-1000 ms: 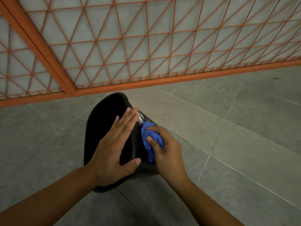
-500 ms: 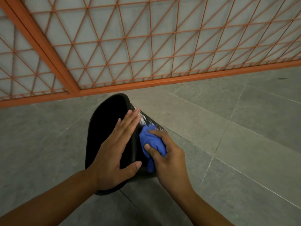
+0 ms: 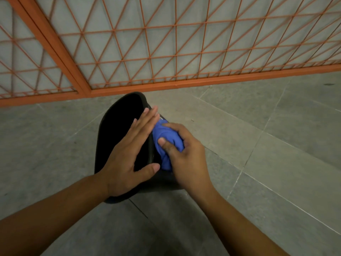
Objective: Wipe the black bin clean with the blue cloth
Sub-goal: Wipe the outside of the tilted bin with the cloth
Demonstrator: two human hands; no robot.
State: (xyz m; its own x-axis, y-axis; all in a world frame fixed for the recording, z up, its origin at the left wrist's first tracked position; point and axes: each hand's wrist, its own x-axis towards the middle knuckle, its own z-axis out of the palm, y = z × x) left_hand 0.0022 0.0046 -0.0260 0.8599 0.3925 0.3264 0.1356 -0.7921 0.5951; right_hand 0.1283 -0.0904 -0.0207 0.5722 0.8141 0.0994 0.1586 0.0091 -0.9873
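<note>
The black bin [image 3: 118, 130] stands on the grey tiled floor, its dark opening facing up and left. My left hand [image 3: 129, 156] lies flat across the bin's rim, fingers stretched out and pressing down on it. My right hand [image 3: 182, 156] is closed around a bunched blue cloth [image 3: 166, 141] and presses it against the bin's outer right side. A few whitish marks show on the bin wall just above the cloth. The lower part of the bin is hidden behind both hands.
An orange metal grille fence [image 3: 175, 52] with a thick diagonal post [image 3: 55, 45] runs along the floor just behind the bin. Grey floor tiles [image 3: 267, 135] with pale joints spread to the right and in front.
My right hand has slid the blue cloth a little upward along the bin's outer side. My left hand stays flat on the rim.
</note>
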